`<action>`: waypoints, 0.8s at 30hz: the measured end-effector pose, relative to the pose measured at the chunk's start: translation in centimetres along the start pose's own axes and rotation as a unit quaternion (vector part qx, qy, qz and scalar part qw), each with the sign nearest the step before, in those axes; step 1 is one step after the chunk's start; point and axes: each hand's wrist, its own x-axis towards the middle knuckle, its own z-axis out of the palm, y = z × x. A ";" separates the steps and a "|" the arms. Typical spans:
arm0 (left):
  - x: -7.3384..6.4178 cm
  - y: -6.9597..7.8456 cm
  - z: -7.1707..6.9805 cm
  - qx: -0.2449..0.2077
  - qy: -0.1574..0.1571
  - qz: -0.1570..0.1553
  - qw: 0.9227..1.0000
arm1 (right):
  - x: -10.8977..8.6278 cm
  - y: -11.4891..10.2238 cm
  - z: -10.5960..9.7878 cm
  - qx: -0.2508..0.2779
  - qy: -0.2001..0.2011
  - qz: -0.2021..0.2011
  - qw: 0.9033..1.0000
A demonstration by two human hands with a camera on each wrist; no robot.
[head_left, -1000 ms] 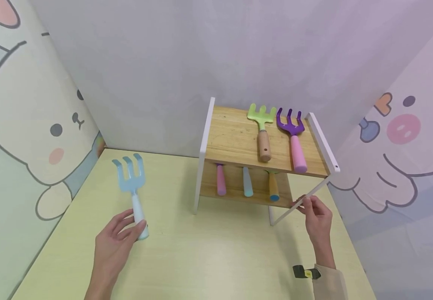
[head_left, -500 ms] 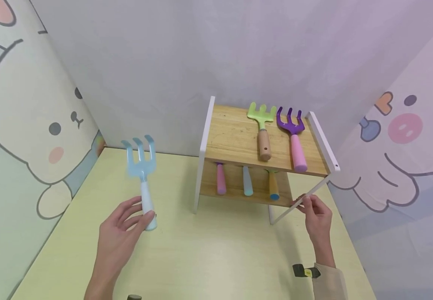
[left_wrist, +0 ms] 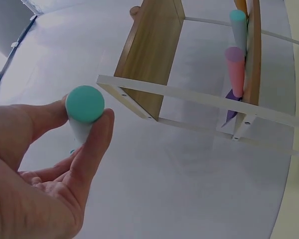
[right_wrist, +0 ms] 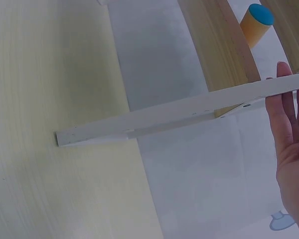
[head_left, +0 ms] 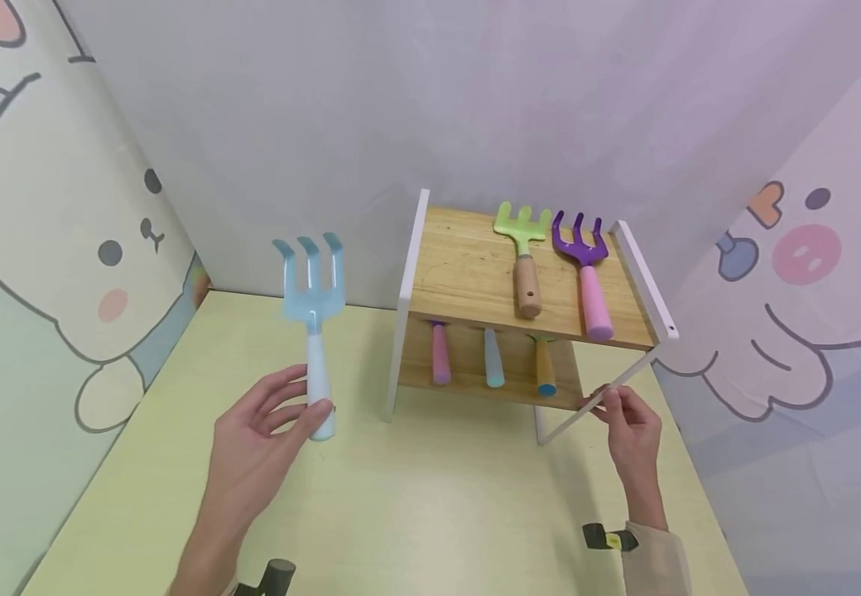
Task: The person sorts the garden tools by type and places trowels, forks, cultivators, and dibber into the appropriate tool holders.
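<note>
In the head view my left hand (head_left: pixel 262 439) pinches a light blue three-pronged hand rake (head_left: pixel 315 302) by the lower handle, prongs up, left of a two-tier wooden rack (head_left: pixel 460 257). The left wrist view looks at the teal handle end (left_wrist: pixel 84 103) between thumb and fingers. My right hand (head_left: pixel 633 430) grips the rack's white right side frame (right_wrist: pixel 164 114) near the lower board, its fingers passing behind the bar. On the top board lie a green hand rake (head_left: pixel 526 277) with a wooden handle and a purple one (head_left: pixel 594 302) with a pink handle.
Pink (head_left: pixel 440 354), pale blue (head_left: pixel 493 358) and orange (head_left: pixel 545 366) handles lie on the lower board, their heads mostly hidden under the top one. The rack stands on a pale yellow table (head_left: pixel 416 513). Cartoon-printed panels (head_left: pixel 125 273) and a grey-white backdrop (head_left: pixel 311 124) enclose it.
My left hand has lifted the light blue hand rake and brought it rightward, closer to the rack. The right hand stays at the side frame.
</note>
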 end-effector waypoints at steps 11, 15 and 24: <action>0.7 2.7 1.5 -0.030 -0.022 0.048 0.998 | -0.1 -0.2 0.1 0.000 0.009 0.009 1.000; 0.9 3.6 2.0 -0.034 -0.036 0.064 0.997 | -0.1 -0.1 0.1 0.004 0.010 0.009 1.000; 1.7 5.3 3.4 -0.041 -0.071 0.086 0.993 | 0.0 0.0 0.0 -0.013 0.005 0.013 1.000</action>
